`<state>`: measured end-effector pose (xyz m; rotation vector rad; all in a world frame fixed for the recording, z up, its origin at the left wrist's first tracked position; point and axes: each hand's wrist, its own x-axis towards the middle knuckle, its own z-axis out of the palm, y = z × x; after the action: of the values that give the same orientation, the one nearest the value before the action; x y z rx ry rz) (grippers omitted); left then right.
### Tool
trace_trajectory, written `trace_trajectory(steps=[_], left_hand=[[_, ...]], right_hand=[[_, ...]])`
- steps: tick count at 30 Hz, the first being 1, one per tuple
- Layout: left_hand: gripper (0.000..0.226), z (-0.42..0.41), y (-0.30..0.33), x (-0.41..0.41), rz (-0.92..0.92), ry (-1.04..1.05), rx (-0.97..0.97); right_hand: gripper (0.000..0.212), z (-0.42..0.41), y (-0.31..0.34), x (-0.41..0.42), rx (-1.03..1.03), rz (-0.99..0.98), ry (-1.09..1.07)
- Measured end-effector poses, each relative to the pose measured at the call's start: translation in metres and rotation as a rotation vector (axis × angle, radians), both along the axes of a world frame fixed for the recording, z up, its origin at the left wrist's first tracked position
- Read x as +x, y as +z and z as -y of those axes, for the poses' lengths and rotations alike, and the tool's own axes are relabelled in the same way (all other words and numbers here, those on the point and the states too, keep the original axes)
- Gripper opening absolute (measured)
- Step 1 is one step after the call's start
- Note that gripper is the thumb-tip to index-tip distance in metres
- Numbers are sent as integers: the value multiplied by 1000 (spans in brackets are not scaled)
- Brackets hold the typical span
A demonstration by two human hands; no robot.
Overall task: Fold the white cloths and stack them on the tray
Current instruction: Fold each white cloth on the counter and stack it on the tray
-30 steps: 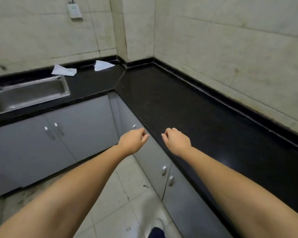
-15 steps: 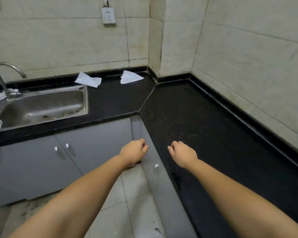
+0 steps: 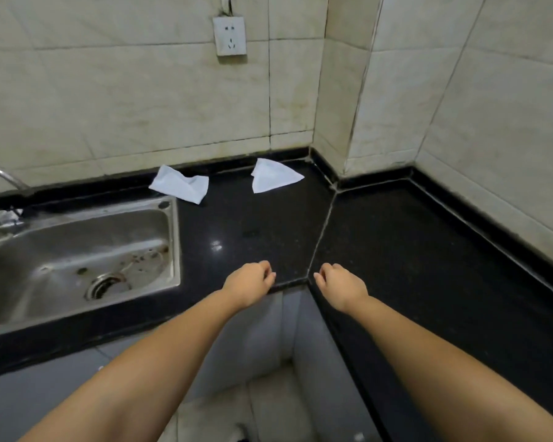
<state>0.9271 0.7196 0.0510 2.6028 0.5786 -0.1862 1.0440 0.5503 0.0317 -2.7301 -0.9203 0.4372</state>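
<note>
Two white cloths lie on the black counter (image 3: 396, 250) against the back wall. The left cloth (image 3: 181, 186) is crumpled beside the sink's far right corner. The right cloth (image 3: 273, 176) is a loose triangle close to the wall corner. My left hand (image 3: 249, 283) and my right hand (image 3: 340, 287) hover side by side over the counter's front inner corner, well short of both cloths. Both hands hold nothing, with fingers loosely curled. No tray is in view.
A steel sink (image 3: 77, 260) is set in the counter at left, with a tap (image 3: 0, 199) at its far left. A wall socket (image 3: 230, 35) hangs above the cloths. Grey cabinet doors (image 3: 259, 339) and floor tiles lie below my arms.
The view has swung left and closer to the corner, so the sink and both cloths now sit nearer and larger. My hands have moved from over the cabinets to the counter's edge.
</note>
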Motion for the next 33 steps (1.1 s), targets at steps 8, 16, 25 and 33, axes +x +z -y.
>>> trace_trajectory(steps=[8, 16, 25, 33], left_hand=[[27, -127, -6, 101, -5, -10, -34], [18, -192, -41, 202, -60, -13, -47], [37, -251, -75, 316, -81, -52, 309], [24, -268, -92, 335, -91, -133, 436]], right_hand=[[32, -120, -3, 80, -11, -8, -60], [26, -199, -22, 204, -39, -24, 8], [24, -283, -51, 333, -59, 140, 140], [24, -302, -82, 358, -105, 240, 217]])
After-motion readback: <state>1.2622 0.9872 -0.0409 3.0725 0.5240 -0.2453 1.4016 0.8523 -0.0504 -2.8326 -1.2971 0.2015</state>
